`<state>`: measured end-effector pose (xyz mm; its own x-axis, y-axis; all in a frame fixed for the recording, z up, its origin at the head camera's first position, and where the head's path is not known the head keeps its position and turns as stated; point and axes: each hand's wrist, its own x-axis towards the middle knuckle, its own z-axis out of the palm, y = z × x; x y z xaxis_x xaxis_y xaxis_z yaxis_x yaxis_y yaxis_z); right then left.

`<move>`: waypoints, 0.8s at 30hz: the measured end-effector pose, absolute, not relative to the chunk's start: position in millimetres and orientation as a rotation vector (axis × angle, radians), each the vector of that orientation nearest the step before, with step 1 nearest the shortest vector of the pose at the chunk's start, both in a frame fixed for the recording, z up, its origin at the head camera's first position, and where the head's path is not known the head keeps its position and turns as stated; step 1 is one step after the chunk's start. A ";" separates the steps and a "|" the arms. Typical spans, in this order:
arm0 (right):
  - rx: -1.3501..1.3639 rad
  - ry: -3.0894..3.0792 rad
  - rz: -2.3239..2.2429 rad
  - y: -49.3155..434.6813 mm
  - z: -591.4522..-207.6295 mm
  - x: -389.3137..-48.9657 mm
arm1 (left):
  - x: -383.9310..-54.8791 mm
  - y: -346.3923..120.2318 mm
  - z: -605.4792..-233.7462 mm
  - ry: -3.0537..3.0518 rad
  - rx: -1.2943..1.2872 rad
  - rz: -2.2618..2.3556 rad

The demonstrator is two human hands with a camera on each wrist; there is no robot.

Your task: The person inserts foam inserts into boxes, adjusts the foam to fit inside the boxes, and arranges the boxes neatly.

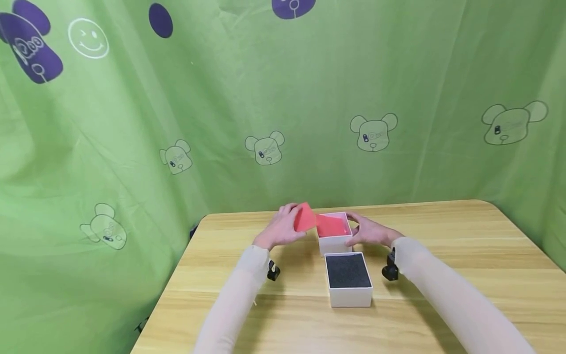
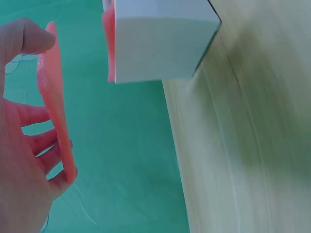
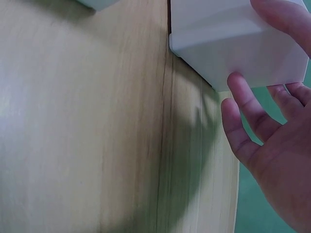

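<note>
My left hand point(image 1: 283, 227) holds a thin red foam-like pad point(image 1: 305, 218) by its edges, thumb on one side and fingers on the other, as the left wrist view shows. The pad is tilted and raised just left of an open white box point(image 1: 335, 245). Inside that box lies another red piece point(image 1: 330, 226), partly sticking up past the rim. My right hand point(image 1: 370, 231) grips the box's right side, thumb near the front and fingers at the far side. Nearer to me stands a second white box point(image 1: 351, 297) with a dark grey pad point(image 1: 348, 270) filling its top.
The boxes stand on a light wood-grain table point(image 1: 433, 236). A green curtain point(image 1: 318, 98) with bear prints hangs behind the table's far edge and along both sides. Small black devices point(image 1: 390, 272) hang below my wrists.
</note>
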<state>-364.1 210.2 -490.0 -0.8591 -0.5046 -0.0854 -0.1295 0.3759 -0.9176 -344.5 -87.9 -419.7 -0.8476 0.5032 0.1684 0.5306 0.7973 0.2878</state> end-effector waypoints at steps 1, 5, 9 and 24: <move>-0.551 2.286 -1.479 210.7 -490.2 -363.7 | -344.9 -84.7 -419.2 -2.899 -0.848 -0.507; -0.552 2.267 -1.495 211.6 -490.5 -363.3 | -346.9 -72.2 -416.6 -2.899 -0.889 -0.511; -0.557 2.256 -1.504 211.7 -489.5 -362.5 | -349.1 -59.8 -415.2 -2.907 -0.936 -0.460; -0.549 2.281 -1.473 210.1 -490.7 -362.2 | -358.7 -29.7 -428.0 -2.953 -1.045 -0.311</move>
<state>-362.2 210.1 -490.7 -0.8560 -0.5082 -0.0952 -0.1223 0.3779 -0.9178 -358.7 -29.7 -428.0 -0.7794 0.6237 0.0594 0.6224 0.7599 0.1875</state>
